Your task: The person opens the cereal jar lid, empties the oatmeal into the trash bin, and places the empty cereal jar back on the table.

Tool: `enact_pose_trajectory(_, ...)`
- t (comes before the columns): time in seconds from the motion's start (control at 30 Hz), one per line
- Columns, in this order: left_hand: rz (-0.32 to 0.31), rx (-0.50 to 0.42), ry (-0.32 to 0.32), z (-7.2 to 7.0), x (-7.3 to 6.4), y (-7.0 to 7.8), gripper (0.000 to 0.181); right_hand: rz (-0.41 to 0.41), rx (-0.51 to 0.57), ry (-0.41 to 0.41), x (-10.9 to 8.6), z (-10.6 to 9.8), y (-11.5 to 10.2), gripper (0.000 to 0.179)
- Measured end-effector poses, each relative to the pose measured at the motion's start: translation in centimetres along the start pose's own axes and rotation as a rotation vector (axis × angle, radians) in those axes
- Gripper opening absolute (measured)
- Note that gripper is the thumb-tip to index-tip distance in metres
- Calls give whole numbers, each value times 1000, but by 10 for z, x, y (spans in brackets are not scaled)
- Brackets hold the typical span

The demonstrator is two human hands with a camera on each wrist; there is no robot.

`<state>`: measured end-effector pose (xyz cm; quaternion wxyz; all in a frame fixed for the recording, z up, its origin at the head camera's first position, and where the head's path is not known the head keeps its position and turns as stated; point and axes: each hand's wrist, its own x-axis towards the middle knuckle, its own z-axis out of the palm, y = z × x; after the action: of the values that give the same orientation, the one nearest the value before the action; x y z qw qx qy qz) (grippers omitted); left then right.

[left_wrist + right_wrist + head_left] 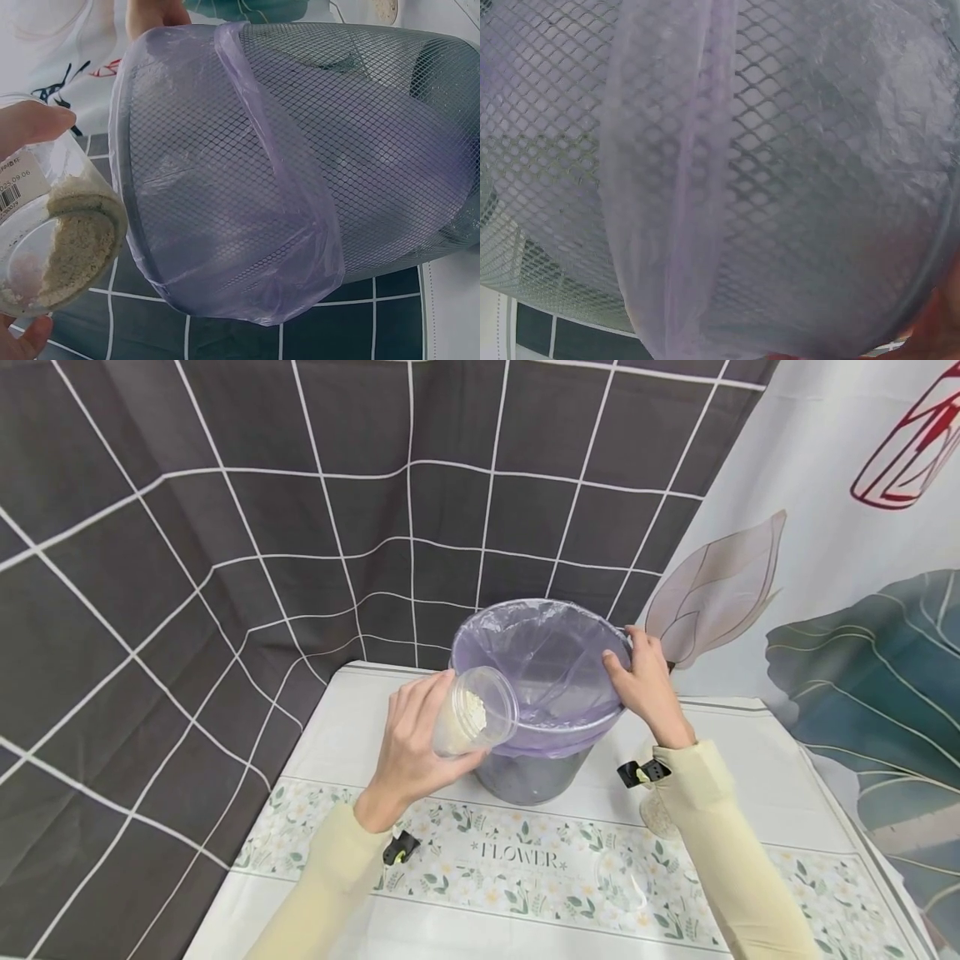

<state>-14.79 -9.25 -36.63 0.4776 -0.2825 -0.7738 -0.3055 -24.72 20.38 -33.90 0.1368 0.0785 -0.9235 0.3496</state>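
Observation:
My left hand grips a clear plastic jar, tilted with its mouth toward the bin's near left rim. Pale, crumbly grains lie inside, gathered against the base and side in the left wrist view; a printed label shows there too. Beside the jar stands a grey wire-mesh bin, lined with a thin purple bag folded over its rim. On the bin's right edge, my right hand holds the rim and bag, thumb inside. Mesh and liner fill most of the right wrist view.
Under the bin is a white table with a floral band. A small container of pale contents stands partly behind the right sleeve. Nearer me lies a clear round lid-like piece. A dark gridded cloth hangs close behind the bin.

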Motion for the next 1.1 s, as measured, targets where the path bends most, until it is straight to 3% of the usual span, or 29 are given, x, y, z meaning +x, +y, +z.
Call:
enact_pose_trajectory(0.43,-37,27,-12,-3,7,-4,86,28,-121,-190,7,3,-3,67)
enact_pose_trajectory(0.7,-46,23,-10,-1,11,-5,87,45,-140,-222,5,3,-5,68)
enact_pose_trajectory(1.1,-28,57,-43,0,22,-12,86,91,-129,-190,3,6,-6,70)
